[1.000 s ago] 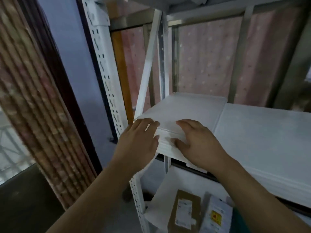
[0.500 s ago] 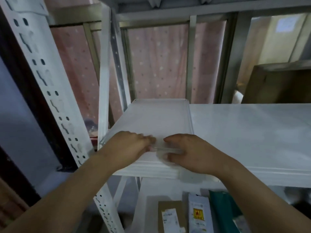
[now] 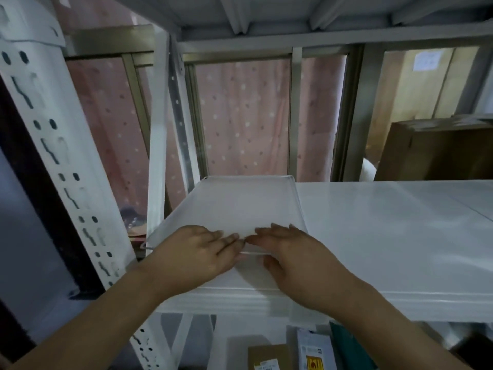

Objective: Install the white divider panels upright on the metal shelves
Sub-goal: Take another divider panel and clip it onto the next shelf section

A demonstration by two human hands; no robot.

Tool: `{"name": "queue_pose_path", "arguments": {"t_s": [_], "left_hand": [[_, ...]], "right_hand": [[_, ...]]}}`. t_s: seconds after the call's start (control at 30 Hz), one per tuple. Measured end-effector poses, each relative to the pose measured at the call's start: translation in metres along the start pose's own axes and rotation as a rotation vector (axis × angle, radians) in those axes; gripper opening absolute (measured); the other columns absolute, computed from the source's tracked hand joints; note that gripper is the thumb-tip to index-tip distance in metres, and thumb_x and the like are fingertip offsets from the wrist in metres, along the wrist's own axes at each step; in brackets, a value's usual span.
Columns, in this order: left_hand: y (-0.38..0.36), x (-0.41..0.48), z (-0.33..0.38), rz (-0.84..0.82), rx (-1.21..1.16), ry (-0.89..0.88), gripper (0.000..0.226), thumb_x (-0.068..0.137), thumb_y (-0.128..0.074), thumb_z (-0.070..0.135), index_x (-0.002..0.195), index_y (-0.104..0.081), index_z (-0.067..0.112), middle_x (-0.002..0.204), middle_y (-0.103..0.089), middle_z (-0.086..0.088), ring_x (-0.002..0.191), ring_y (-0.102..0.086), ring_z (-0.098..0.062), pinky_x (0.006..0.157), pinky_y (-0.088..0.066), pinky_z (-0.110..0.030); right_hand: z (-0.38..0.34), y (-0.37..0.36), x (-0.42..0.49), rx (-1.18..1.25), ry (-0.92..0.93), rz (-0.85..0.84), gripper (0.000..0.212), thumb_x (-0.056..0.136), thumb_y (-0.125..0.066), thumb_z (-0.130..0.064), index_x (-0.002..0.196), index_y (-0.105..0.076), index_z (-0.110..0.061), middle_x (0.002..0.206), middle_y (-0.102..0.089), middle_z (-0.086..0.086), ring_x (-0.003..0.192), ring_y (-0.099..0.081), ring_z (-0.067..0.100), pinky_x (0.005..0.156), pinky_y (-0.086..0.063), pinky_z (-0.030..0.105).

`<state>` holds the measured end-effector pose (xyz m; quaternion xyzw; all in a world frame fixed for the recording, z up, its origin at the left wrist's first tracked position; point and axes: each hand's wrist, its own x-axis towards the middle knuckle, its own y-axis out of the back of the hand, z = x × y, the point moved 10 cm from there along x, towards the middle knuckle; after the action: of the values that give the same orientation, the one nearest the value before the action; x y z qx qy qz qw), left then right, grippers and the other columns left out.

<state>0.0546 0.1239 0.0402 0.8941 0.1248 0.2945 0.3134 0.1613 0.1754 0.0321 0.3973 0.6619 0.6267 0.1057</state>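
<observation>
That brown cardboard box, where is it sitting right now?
The cardboard box shows at the far right of the head view, behind the white shelf, right of the pink dotted curtain.

Dim, bluish light; the shelf [image 3: 386,236] top shows a soft sheen. Uprights left of it bow with wide-angle distortion; boxes beneath it sit in blurred shadow.

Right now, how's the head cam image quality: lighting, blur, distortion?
Head view: dim, flat, bluish light, no hard shadows; wide-angle bowing of the slotted upright; soft overall, the translucent panel low-contrast against the shelf; both hands, left hand and right hand, slightly smeared.
</observation>
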Motion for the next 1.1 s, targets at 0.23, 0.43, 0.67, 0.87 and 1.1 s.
{"name": "queue_pose_path", "arguments": {"t_s": [0.23,0.43,0.67,0.87,1.1], "left_hand": [[0.018,-0.006,-0.026,0.006,-0.053,-0.007,0.05,0.089,-0.043,0.012,0.121,-0.082,0.016,0.112,-0.083,-0.001,0.092,-0.081,-0.018,0.075,-0.067,-0.036],[0.044,0.015,-0.042,0.14,0.001,0.028,0.052,0.089,-0.043,-0.003,0.119,-0.082,0.013,0.117,-0.081,-0.006,0.102,-0.08,-0.026,0.089,-0.064,-0.042],[0.07,0.076,-0.038,0.288,0.083,-0.168,0.029,0.094,-0.076,-0.005,0.112,-0.081,0.016,0.114,-0.08,-0.003,0.109,-0.073,-0.029,0.104,-0.044,-0.045],[0.086,0.107,-0.016,0.472,0.127,-0.24,0.023,0.106,-0.064,-0.002,0.111,-0.08,0.013,0.116,-0.079,-0.005,0.125,-0.068,-0.031,0.122,-0.042,-0.048],[0.091,0.138,0.001,0.565,-0.036,-0.325,0.015,0.096,-0.077,-0.006,0.1,-0.083,0.007,0.101,-0.081,-0.008,0.103,-0.074,-0.03,0.115,-0.051,-0.053]], "right_hand": [[-0.005,0.006,0.003,-0.072,-0.067,0.029,0.05,0.111,-0.041,-0.025,0.158,-0.034,-0.039,0.167,-0.033,-0.008,0.155,-0.029,0.018,0.124,-0.012,0.027],[-0.002,0.027,-0.012,0.089,-0.124,0.245,0.046,0.108,-0.052,-0.025,0.153,-0.048,-0.035,0.157,-0.05,-0.01,0.144,-0.047,0.012,0.121,-0.028,0.019],[0.002,0.05,-0.038,0.087,-0.277,0.501,0.051,0.105,-0.058,-0.034,0.153,-0.043,-0.039,0.125,-0.073,-0.011,0.105,-0.066,0.0,0.085,-0.037,-0.008],[0.023,0.065,-0.064,0.094,-0.465,0.646,0.047,0.105,-0.053,-0.034,0.15,-0.044,-0.042,0.1,-0.08,0.001,0.082,-0.075,0.019,0.074,-0.059,0.018],[0.033,0.071,-0.087,0.146,-0.584,0.754,0.034,0.104,-0.059,-0.024,0.076,-0.053,-0.042,0.063,-0.051,-0.028,0.064,-0.058,-0.008,0.06,-0.041,0.001]]}}
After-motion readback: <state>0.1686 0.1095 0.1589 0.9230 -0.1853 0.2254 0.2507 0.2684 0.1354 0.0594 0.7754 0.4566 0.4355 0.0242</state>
